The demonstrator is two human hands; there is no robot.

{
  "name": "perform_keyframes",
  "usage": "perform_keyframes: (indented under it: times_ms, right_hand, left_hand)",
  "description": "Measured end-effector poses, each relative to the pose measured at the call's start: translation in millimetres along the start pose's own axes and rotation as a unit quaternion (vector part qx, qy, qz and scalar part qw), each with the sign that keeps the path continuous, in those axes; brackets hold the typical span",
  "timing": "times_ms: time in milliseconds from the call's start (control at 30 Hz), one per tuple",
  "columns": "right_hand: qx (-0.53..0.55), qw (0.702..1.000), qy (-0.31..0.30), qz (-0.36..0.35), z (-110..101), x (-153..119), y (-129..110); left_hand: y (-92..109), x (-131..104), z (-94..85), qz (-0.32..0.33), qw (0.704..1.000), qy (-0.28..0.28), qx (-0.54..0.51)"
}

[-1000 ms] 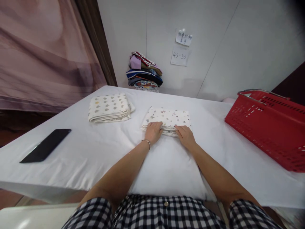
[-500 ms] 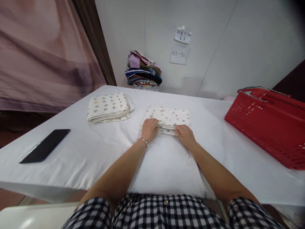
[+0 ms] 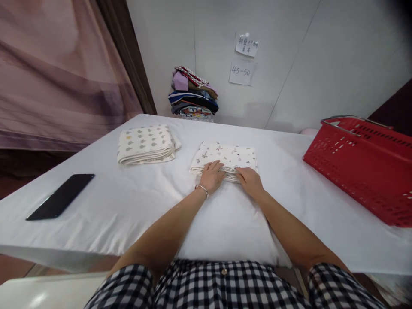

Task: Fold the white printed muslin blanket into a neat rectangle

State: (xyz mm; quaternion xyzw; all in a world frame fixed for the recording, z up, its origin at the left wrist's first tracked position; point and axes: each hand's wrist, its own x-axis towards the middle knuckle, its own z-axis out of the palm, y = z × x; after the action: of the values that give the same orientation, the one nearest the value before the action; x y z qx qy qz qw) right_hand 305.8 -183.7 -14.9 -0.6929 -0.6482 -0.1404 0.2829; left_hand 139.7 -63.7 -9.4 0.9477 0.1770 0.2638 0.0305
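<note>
A white cloth (image 3: 230,153) with small scattered prints lies folded in several layers on the table in front of me. My left hand (image 3: 213,177) rests on its front edge near the middle, fingers stretched out over the top layer. At the front right part of the same edge, my right hand (image 3: 250,181) pinches the layers, the thumb side hidden from view. To the left sits a second folded cloth (image 3: 146,143), cream with rows of grey leaf-like prints and one yellow one; neither hand touches it.
A black phone-like slab (image 3: 61,197) lies on the left of the white-covered table (image 3: 135,206). A red plastic basket (image 3: 360,167) stands at the right. Behind the table, a pile of folded fabrics (image 3: 194,96) rises against the wall. A curtain (image 3: 64,73) hangs at the left.
My left hand has slid right along the cloth's front edge, from near its left corner towards the middle. My right hand and the cloth stay in about the same place.
</note>
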Motion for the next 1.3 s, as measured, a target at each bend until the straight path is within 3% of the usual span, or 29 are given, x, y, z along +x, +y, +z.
perform_keyframes:
  times_ms: [333, 500, 700, 933, 1300]
  right_hand:
    - [-0.008, 1.0, 0.0, 0.0, 0.6, -0.4, -0.9]
    - [-0.012, 1.0, -0.004, -0.01, 1.7, -0.3, -0.9]
    - [-0.005, 0.999, -0.015, -0.032, -2.3, -0.8, -5.3]
    - [-0.031, 0.998, -0.027, -0.04, -3.2, -0.5, -7.6]
    - [-0.038, 0.996, 0.033, -0.068, 1.6, -2.9, 0.1]
  left_hand:
    - [-1.7, -0.4, 5.0, 0.009, 1.0, -0.011, 0.002]
    - [-2.0, -1.0, 5.5, -0.015, 0.999, 0.02, -0.036]
    - [2.7, -1.2, 1.7, 0.013, 0.996, 0.066, -0.065]
    - [2.8, -0.5, 3.4, 0.003, 0.996, 0.051, -0.078]
    - [3.3, -2.1, -0.4, -0.002, 0.998, 0.022, -0.064]
